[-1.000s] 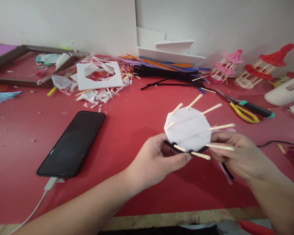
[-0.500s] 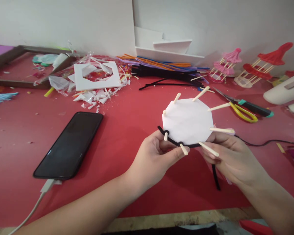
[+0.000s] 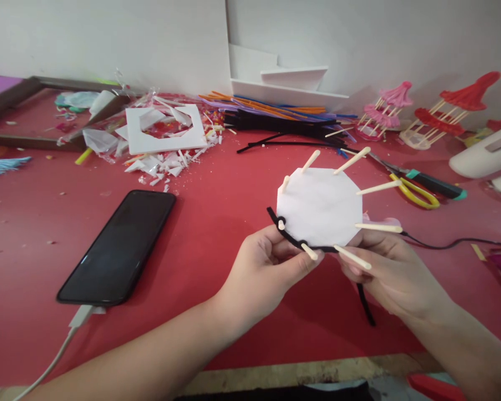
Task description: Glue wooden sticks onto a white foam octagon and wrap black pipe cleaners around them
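Between my hands, above the table, is a white octagonal foam board with several wooden sticks standing up around its rim. A black pipe cleaner runs along the near edge and loops around two sticks at the lower left. My left hand is closed on the board's near-left edge, its thumb against the pipe cleaner by a stick. At the near-right edge, my right hand is closed on the pipe cleaner beside a stick; its fingertips are partly hidden. The pipe cleaner's loose end hangs below this hand.
A phone with a cable lies at left. Behind are a cut-out white board over foam scraps, a pile of pipe cleaners, yellow-handled scissors, and pink and red stick models. A glue gun's white body is uncertain.
The board has tilted slightly, so its far sticks appear shifted to the right. Both hands keep nearly the same place and grip; the pipe cleaner still loops around the same two sticks.
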Demonstrator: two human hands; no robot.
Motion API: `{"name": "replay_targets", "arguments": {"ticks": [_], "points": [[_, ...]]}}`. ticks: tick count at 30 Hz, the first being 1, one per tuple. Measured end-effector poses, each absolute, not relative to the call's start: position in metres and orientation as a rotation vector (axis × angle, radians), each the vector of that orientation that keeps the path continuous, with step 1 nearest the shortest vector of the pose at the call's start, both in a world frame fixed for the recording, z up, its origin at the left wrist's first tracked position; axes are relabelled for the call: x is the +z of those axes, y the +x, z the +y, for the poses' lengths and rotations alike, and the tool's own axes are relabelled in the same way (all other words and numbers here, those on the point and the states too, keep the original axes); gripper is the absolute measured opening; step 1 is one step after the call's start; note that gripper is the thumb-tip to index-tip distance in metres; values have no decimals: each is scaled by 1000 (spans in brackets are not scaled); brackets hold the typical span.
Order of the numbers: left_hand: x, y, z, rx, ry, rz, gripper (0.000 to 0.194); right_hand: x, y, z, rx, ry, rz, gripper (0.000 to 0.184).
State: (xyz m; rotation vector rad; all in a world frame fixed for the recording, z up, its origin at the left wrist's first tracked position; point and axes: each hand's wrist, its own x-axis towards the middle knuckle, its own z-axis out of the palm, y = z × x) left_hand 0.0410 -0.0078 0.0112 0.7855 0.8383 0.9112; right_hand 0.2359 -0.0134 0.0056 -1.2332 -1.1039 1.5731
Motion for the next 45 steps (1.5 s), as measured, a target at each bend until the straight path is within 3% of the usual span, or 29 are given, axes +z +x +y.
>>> {"name": "replay_targets", "arguments": {"ticks": [13, 35, 45], "points": [[8, 41, -6, 955, 749, 795, 26, 1, 234, -10, 1583, -1236, -1042, 27], [6, 44, -6, 1055, 725, 805, 18, -1, 231, -12, 1695, -1247, -1094, 24], [3, 43, -4, 1109, 669, 900, 28, 0, 238, -14, 1616, -1406, -1111, 23]]}}
